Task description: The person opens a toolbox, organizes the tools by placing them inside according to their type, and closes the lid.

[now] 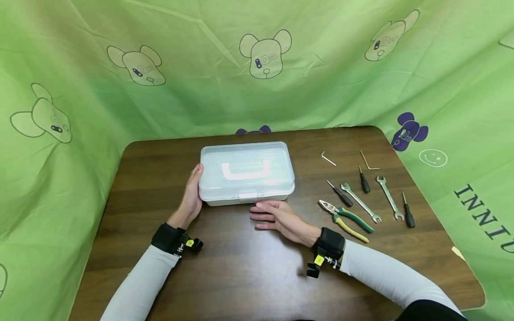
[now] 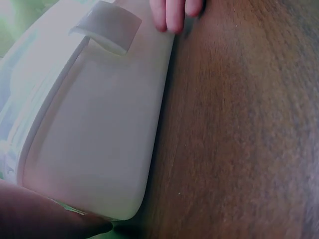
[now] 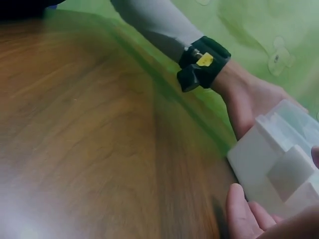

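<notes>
A translucent plastic storage box [image 1: 246, 174] with a white folding handle [image 1: 246, 170] lies closed at the back middle of the table. Its front latch [image 2: 110, 27] is down over the pale front wall. Against the box's left end lies my left hand [image 1: 192, 198], its fingers along that side and partly hidden. My right hand [image 1: 283, 218] is in front of the box, just below the latch [image 1: 248, 197], with its fingers extended and spread; in the left wrist view its fingertips appear at the box's lower front edge. Nothing is held in it.
Right of the box lie combination pliers [image 1: 345, 220] with green and yellow handles, two wrenches [image 1: 360, 203] [image 1: 390, 198], several black-handled screwdrivers [image 1: 339, 193] and two hex keys [image 1: 329, 158] [image 1: 368, 161]. A green curtain [image 1: 192, 102] hangs behind the wooden table [image 1: 225, 276].
</notes>
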`<state>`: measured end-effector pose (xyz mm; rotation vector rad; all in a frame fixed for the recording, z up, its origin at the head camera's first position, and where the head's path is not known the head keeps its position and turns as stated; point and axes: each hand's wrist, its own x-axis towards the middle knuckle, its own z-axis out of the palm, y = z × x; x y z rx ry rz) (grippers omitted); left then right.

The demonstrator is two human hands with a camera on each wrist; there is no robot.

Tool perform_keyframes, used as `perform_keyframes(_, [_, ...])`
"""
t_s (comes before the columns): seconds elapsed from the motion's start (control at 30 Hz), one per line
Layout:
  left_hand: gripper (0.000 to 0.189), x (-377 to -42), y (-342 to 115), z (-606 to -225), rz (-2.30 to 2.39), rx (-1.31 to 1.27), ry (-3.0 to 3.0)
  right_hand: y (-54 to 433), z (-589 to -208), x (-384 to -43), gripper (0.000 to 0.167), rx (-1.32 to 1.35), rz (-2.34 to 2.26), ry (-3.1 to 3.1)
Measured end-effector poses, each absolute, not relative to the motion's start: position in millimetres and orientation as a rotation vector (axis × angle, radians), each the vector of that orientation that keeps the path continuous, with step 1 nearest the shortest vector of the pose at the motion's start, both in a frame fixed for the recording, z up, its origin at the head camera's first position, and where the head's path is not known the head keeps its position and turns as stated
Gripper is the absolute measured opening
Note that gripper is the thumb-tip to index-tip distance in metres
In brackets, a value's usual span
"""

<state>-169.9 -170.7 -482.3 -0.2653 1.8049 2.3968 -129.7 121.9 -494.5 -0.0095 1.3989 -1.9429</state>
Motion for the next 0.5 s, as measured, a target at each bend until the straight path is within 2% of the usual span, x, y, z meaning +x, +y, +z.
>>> perform_keyframes(0.5, [0.072,-166.6,-167.2,-492.0,2.466,-0.123,1.795,96.7,-493.1,-139.2,0.059,0.157,-1.971,1.268])
